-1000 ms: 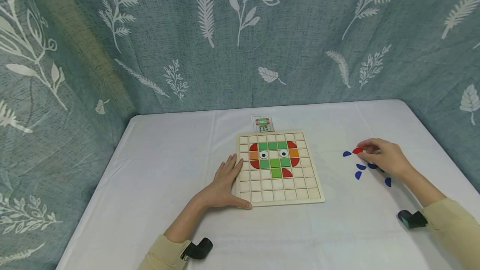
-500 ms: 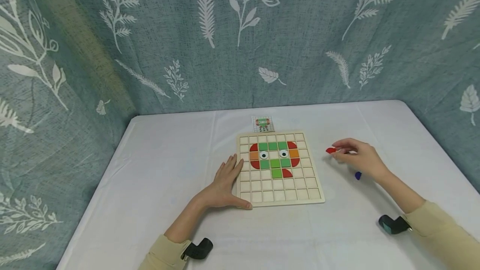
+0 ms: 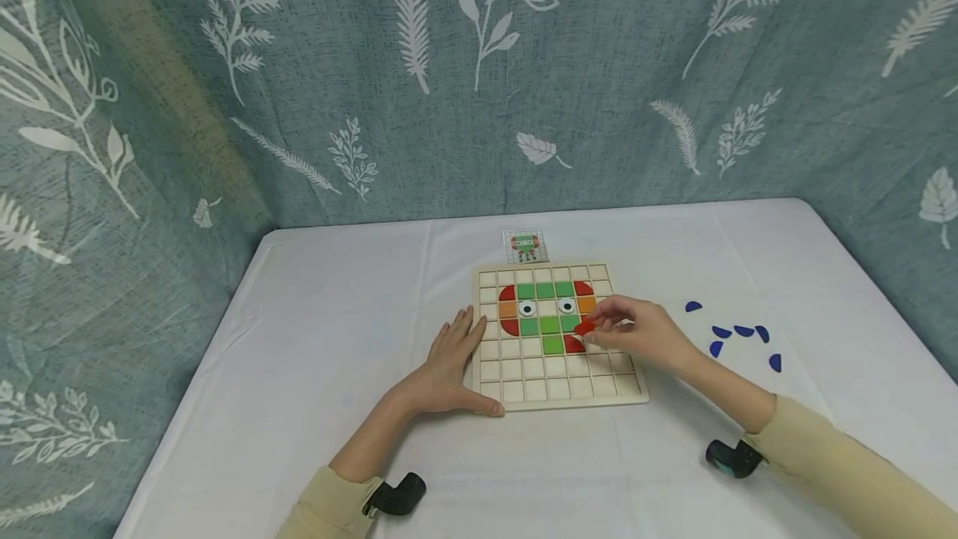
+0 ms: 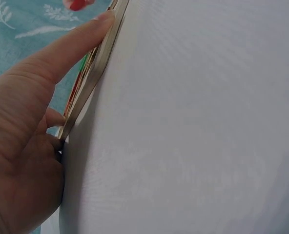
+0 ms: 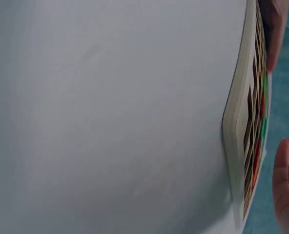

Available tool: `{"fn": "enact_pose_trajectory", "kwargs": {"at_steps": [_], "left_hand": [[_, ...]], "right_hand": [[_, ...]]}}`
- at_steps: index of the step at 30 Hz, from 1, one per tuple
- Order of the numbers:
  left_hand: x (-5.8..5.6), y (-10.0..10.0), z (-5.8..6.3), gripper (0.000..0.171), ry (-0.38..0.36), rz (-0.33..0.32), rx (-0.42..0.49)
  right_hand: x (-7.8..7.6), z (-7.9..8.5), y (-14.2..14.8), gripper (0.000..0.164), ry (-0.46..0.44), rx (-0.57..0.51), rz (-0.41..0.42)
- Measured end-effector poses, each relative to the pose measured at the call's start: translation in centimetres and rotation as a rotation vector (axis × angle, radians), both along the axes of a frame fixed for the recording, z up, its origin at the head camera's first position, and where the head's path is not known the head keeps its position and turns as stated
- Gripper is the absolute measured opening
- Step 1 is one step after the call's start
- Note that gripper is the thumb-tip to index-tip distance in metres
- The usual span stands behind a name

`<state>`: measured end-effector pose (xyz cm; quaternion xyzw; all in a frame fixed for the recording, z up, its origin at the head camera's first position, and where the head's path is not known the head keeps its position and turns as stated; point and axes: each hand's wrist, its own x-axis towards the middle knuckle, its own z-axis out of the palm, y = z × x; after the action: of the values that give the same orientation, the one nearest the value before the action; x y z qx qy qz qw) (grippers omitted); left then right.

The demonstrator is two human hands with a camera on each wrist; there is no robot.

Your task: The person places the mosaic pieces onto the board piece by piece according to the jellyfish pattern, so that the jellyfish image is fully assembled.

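Observation:
A wooden grid board [image 3: 524, 393] lies on the table, its squares partly filled with red, orange and green tiles and two eye tiles that form a face. My left hand [image 3: 443, 373] rests spread along the board's left edge, thumb at the near corner. In the left wrist view its thumb [image 4: 61, 56] touches the board's rim. Over the right part of the board, my right hand [image 3: 636, 329] pinches a red piece [image 3: 584, 328] between thumb and fingertips. The red piece is close above a red quarter-circle tile [image 3: 574, 344] beside a light green tile [image 3: 553, 345].
Behind the board lies a small pattern card [image 3: 525, 246] with a face figure on a grid. Several blue half-round pieces [image 3: 722, 332] are scattered on the white table [image 3: 299, 373] to the right. A green-blue leaf-print curtain [image 3: 449, 148] hangs behind.
My right hand has carried the red piece left, from among the blue pieces to over the board. The blue pieces show again where the hand covered them. My left hand has stayed put.

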<state>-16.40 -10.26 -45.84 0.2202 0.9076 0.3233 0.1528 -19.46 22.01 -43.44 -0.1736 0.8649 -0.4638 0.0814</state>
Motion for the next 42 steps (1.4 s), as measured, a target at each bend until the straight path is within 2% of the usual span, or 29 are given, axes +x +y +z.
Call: {"fn": "enact_pose_trajectory", "kwargs": {"at_steps": [7,16,22,28,36,42], "left_hand": [[-0.1,0.0,0.0,0.127,-0.004,0.007,-0.007],[0.0,0.0,0.0,0.126,0.004,-0.004,-0.009],[0.0,-0.1,0.0,0.125,0.012,-0.014,-0.017],[0.1,0.0,0.2,0.125,0.011,-0.014,-0.014],[0.0,0.0,0.1,0.126,0.01,-0.005,-0.02],[0.0,-0.1,0.0,0.125,0.01,-0.009,-0.003]], "right_hand": [[0.0,-0.4,-2.8,0.019,0.097,0.024,0.135],[-0.6,-0.7,-5.5,0.015,0.224,0.124,0.28],[-0.8,-0.9,-6.4,0.013,0.292,0.211,0.306],[-0.8,-0.8,-6.6,0.007,0.336,0.23,0.335],[-0.8,-0.8,-6.1,0.009,0.31,0.199,0.348],[-0.6,-0.9,-5.3,0.012,0.258,0.114,0.299]]}}
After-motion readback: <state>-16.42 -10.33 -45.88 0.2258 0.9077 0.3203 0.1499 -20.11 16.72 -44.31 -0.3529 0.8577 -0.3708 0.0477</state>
